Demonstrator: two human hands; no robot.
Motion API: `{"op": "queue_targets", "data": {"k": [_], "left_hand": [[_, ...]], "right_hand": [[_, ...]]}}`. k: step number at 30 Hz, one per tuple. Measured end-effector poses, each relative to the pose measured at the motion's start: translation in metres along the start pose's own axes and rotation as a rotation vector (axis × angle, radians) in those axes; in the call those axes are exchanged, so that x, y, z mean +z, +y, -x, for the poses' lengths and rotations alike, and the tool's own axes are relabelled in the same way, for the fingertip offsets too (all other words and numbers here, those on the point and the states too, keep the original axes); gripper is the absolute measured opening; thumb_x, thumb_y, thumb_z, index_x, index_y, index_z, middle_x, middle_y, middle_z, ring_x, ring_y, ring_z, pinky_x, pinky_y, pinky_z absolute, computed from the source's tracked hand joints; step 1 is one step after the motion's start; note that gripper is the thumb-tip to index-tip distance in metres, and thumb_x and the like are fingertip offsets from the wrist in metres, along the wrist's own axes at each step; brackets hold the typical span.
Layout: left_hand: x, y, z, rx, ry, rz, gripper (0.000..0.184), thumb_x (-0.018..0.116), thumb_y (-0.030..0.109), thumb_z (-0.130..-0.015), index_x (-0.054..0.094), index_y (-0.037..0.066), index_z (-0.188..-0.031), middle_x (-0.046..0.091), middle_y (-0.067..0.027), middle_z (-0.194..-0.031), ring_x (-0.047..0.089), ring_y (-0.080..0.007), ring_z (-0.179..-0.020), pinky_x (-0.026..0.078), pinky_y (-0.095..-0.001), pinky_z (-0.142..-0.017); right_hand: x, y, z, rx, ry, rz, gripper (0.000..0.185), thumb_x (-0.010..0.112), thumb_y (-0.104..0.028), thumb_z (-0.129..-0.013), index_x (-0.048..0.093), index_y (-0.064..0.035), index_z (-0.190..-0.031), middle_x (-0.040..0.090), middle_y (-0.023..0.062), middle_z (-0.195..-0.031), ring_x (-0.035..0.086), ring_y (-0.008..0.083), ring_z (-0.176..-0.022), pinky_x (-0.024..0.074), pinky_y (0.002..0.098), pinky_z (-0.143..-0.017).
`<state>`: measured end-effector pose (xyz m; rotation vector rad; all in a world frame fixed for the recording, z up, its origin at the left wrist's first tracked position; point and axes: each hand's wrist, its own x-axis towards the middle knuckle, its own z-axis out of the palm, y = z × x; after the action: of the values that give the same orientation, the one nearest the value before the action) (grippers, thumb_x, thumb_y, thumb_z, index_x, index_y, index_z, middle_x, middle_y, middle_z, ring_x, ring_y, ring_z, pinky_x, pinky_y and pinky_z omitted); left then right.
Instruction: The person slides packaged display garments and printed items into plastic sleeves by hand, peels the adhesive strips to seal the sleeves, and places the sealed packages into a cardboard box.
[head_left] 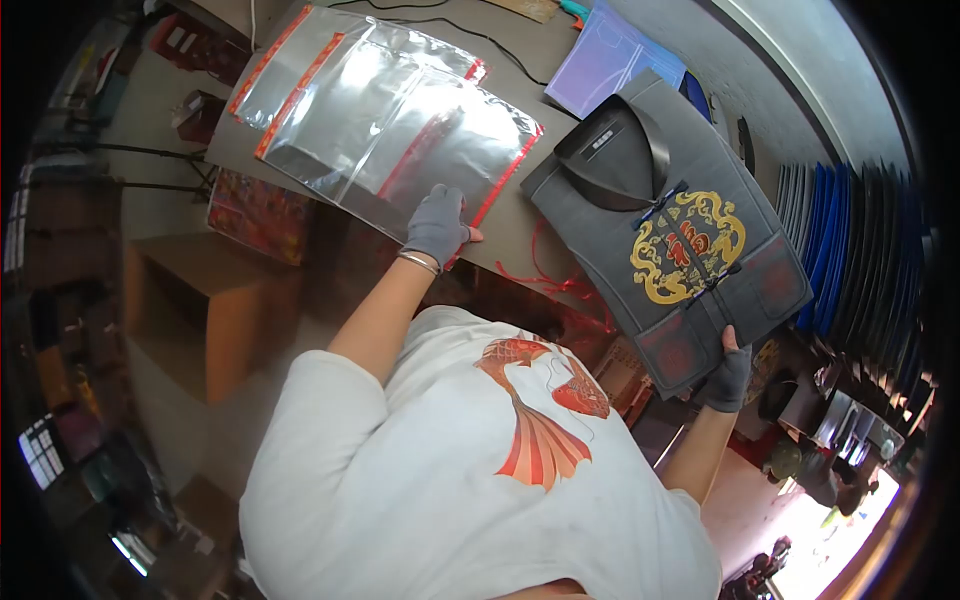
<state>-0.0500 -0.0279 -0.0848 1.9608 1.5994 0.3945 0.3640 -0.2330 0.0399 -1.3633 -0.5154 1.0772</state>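
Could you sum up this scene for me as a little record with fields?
Left hand: grey-gloved, on clear plastic sleeves with red edges
Right hand: grey-gloved, holding the lower edge of a dark grey bag
Bag decoration: gold-and-red emblem
Bag top: black handle
Beyond the bag: flat light-purple packet
Near table edge: red ribbons
Left of table: cardboard box
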Motion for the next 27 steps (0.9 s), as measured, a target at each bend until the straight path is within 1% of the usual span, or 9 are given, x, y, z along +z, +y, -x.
{"op": "queue_targets", "data": {"k": [4, 11, 13, 14, 16, 20, 22, 25, 27], "left_hand": [[0.010, -0.009, 0.008, 0.108, 0.037, 0.106, 0.034, 0.082, 0.025, -0.059, 0.061, 0.006, -0.078, 0.053, -0.0113, -0.082, 0.055, -0.0304, -0.076, 0.045, -0.0404, -0.069], [-0.003, -0.033, -0.017, 0.038, -0.107, 0.203, 0.022, 0.077, 0.022, -0.067, 0.066, 0.003, -0.070, 0.060, -0.0107, -0.082, 0.059, -0.0266, -0.080, 0.047, -0.0336, -0.073], [-0.009, -0.027, -0.015, -0.073, -0.105, -0.005, 0.019, 0.067, 0.019, -0.077, 0.065, 0.002, -0.084, 0.064, -0.0133, -0.087, 0.062, -0.0240, -0.080, 0.049, -0.0339, -0.073], [-0.011, -0.019, -0.011, -0.081, -0.098, -0.018, 0.019, 0.067, 0.019, -0.077, 0.065, 0.002, -0.084, 0.064, -0.0133, -0.087, 0.062, -0.0240, -0.080, 0.049, -0.0339, -0.073], [-0.009, -0.005, -0.005, -0.413, 0.070, 0.213, 0.028, 0.060, 0.023, -0.077, 0.062, 0.000, -0.092, 0.064, -0.0191, -0.086, 0.063, -0.0304, -0.082, 0.048, -0.0373, -0.076], [-0.007, -0.013, -0.001, -0.470, 0.281, 0.208, 0.034, 0.061, 0.023, -0.077, 0.057, -0.002, -0.099, 0.064, -0.0198, -0.084, 0.063, -0.0308, -0.079, 0.048, -0.0377, -0.074], [-0.001, -0.027, 0.000, -0.470, 0.252, 0.596, 0.029, 0.059, 0.022, -0.081, 0.055, -0.001, -0.098, 0.064, -0.0192, -0.084, 0.063, -0.0311, -0.080, 0.048, -0.0382, -0.073], [-0.018, -0.001, 0.014, -0.347, 0.222, 0.474, 0.029, 0.055, 0.021, -0.085, 0.054, -0.001, -0.103, 0.064, -0.0196, -0.084, 0.063, -0.0327, -0.080, 0.048, -0.0380, -0.073], [-0.016, -0.012, 0.015, -0.248, 0.228, 0.321, 0.029, 0.054, 0.021, -0.087, 0.055, 0.001, -0.106, 0.064, -0.0199, -0.085, 0.063, -0.0329, -0.081, 0.049, -0.0374, -0.073]], "right_hand": [[-0.001, 0.007, 0.005, 0.038, -0.001, -0.047, 0.044, 0.055, -0.010, -0.091, 0.040, -0.0018, -0.132, 0.051, 0.0135, -0.127, 0.058, 0.0289, -0.107, 0.0509, 0.0417, -0.087], [-0.007, 0.019, 0.002, -0.044, -0.048, -0.027, 0.043, 0.056, -0.011, -0.091, 0.043, -0.0010, -0.130, 0.053, 0.0122, -0.126, 0.056, 0.0262, -0.110, 0.0482, 0.0396, -0.092], [-0.010, 0.020, -0.004, -0.017, -0.093, -0.038, 0.042, 0.056, -0.010, -0.091, 0.044, -0.0006, -0.129, 0.054, 0.0116, -0.125, 0.055, 0.0255, -0.111, 0.0466, 0.0392, -0.094], [-0.014, 0.021, -0.010, 0.008, -0.133, -0.023, 0.043, 0.056, -0.011, -0.091, 0.043, -0.0012, -0.130, 0.054, 0.0115, -0.124, 0.056, 0.0258, -0.110, 0.0474, 0.0397, -0.093], [-0.014, 0.025, -0.017, 0.030, -0.170, 0.006, 0.043, 0.055, -0.012, -0.091, 0.042, -0.0017, -0.131, 0.055, 0.0115, -0.123, 0.056, 0.0260, -0.109, 0.0483, 0.0401, -0.092], [0.000, 0.046, -0.021, 0.099, -0.105, 0.031, 0.039, 0.058, -0.011, -0.090, 0.048, 0.0006, -0.126, 0.057, 0.0076, -0.119, 0.055, 0.0215, -0.110, 0.0443, 0.0349, -0.094], [-0.004, 0.039, -0.025, 0.118, -0.083, 0.057, 0.039, 0.058, -0.011, -0.090, 0.048, 0.0007, -0.126, 0.057, 0.0070, -0.119, 0.055, 0.0209, -0.109, 0.0442, 0.0341, -0.094], [-0.009, 0.003, -0.024, 0.084, -0.093, -0.005, 0.038, 0.056, -0.010, -0.090, 0.048, 0.0016, -0.125, 0.057, 0.0083, -0.118, 0.055, 0.0210, -0.108, 0.0446, 0.0339, -0.093], [-0.004, -0.029, -0.021, 0.183, -0.191, 0.030, 0.041, 0.056, -0.010, -0.087, 0.047, 0.0025, -0.126, 0.057, 0.0106, -0.119, 0.055, 0.0208, -0.108, 0.0446, 0.0336, -0.092]]}}
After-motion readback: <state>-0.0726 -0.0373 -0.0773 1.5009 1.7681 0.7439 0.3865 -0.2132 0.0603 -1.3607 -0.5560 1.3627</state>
